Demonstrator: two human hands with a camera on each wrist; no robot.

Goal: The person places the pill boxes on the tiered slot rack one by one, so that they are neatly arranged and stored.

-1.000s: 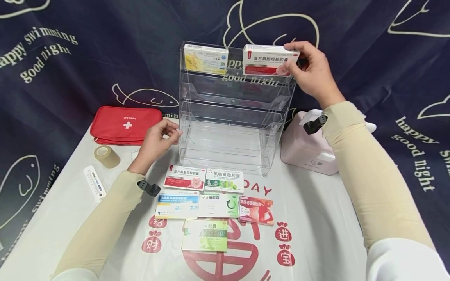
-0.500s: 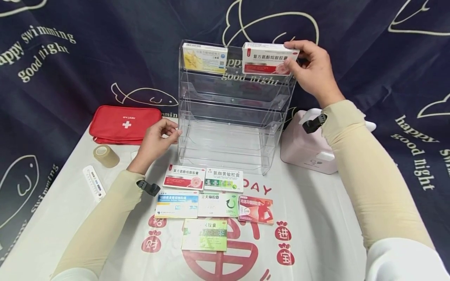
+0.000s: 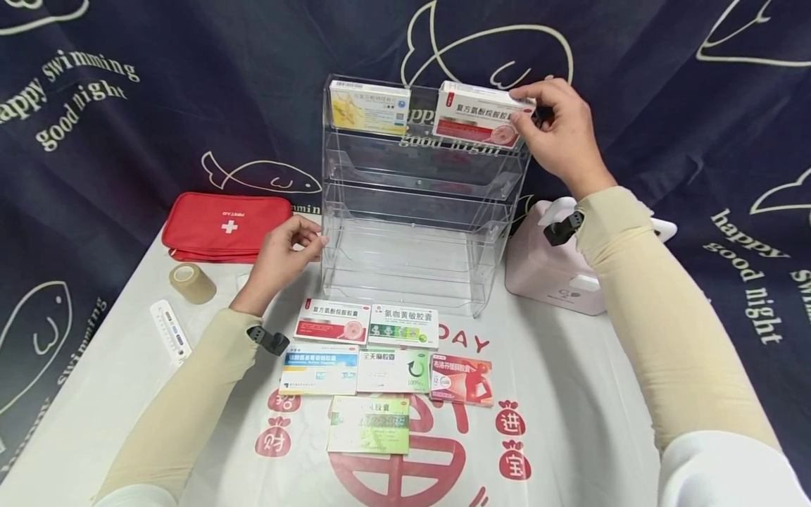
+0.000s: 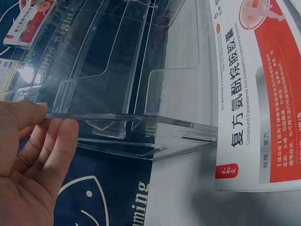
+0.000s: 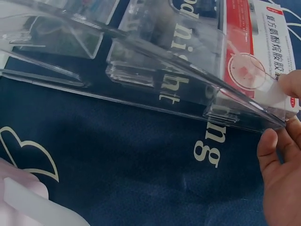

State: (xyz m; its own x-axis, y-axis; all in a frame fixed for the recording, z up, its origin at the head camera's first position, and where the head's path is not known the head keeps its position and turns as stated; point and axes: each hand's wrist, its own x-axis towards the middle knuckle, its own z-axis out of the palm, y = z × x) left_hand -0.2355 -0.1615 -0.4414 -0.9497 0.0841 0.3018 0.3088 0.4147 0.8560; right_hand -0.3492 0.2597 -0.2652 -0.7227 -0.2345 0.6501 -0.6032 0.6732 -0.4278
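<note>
Up top, red-and-white box in right grip

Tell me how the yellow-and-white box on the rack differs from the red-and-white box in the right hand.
The red-and-white box is pinched by the right hand; no hand touches the yellow-and-white box. The red-and-white box looks wider than the yellow-and-white box in the head view. Both are printed cartons at the top of the clear rack.
</note>
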